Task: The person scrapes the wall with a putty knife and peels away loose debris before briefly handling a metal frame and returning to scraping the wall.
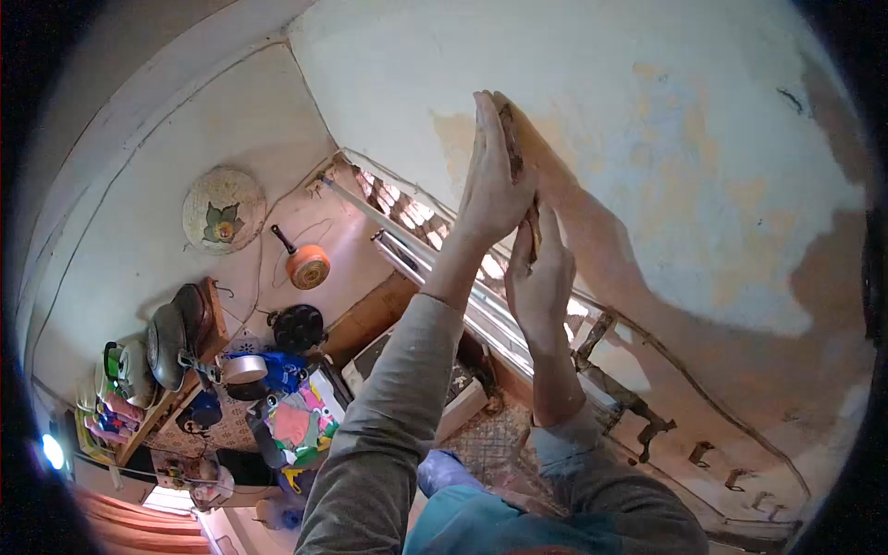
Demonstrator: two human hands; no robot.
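Note:
Both arms in grey sleeves reach up toward the pale wall [703, 185]. My left hand [498, 190] is raised higher, its fingers pressed together and pointing up along a dark brown, narrow object [509, 139] near the wall. Just below and to the right, my right hand [541, 277] is closed beside a thin brown edge [534, 231], which could be part of the same object. The fingers of that hand are partly hidden, and the object's full shape cannot be made out. Both hands cast shadows on the wall, around patches of yellowish plaster.
A slatted window opening [416, 217] with a metal bar lies left of the hands. An orange pan [308, 266] and a round woven plate [224, 210] hang on the left wall. Pots stand on a shelf [162, 412]; metal hooks [700, 454] stick out at lower right.

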